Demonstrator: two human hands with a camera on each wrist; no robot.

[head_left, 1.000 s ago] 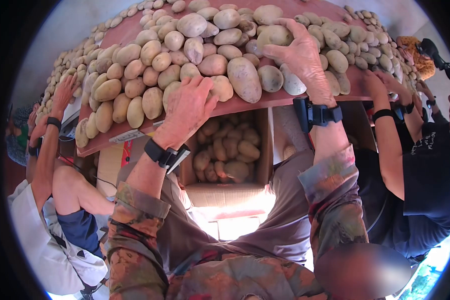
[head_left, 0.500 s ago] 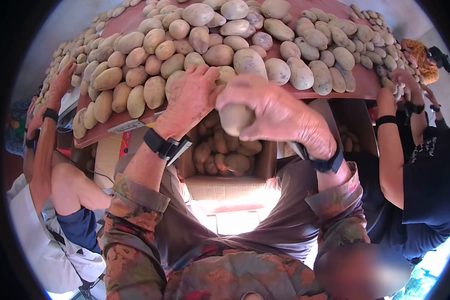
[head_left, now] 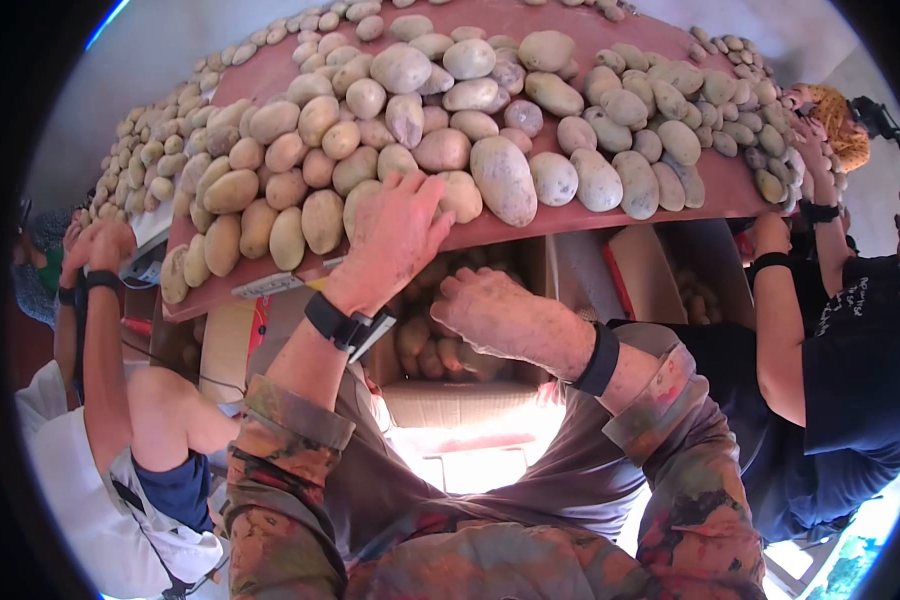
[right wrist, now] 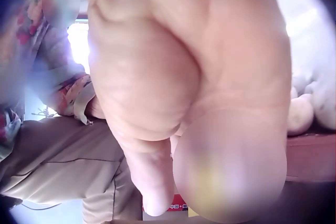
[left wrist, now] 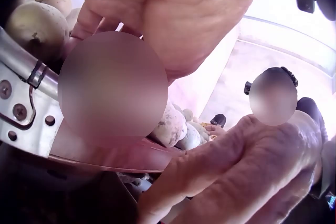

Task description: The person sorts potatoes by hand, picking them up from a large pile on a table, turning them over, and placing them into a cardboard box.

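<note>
My left hand [head_left: 395, 240] rests at the table's front edge, its bent fingers touching potatoes [head_left: 460, 196] at the pile's edge. In the left wrist view, the left palm [left wrist: 184, 19] is near a potato [left wrist: 38, 27], with a blurred patch hiding part of the fingers. My right hand [head_left: 515, 318] hangs palm down over a cardboard box [head_left: 450, 405] of potatoes [head_left: 412, 345] below the edge. In the right wrist view, the right hand [right wrist: 184, 77] has its thumb pointing down, with no potato visible beside it; blur covers the other fingers.
Many potatoes [head_left: 320, 220] cover the red table [head_left: 725, 185]. Another box [head_left: 660, 270] of potatoes stands to the right under the edge. People sit on both sides, with a forearm [head_left: 105, 360] at left and a dark shirt [head_left: 860, 370] at right.
My right hand reached up to the pile, carried a potato toward me and moved down over the box; that potato is no longer visible in it. My left hand stayed at the table edge.
</note>
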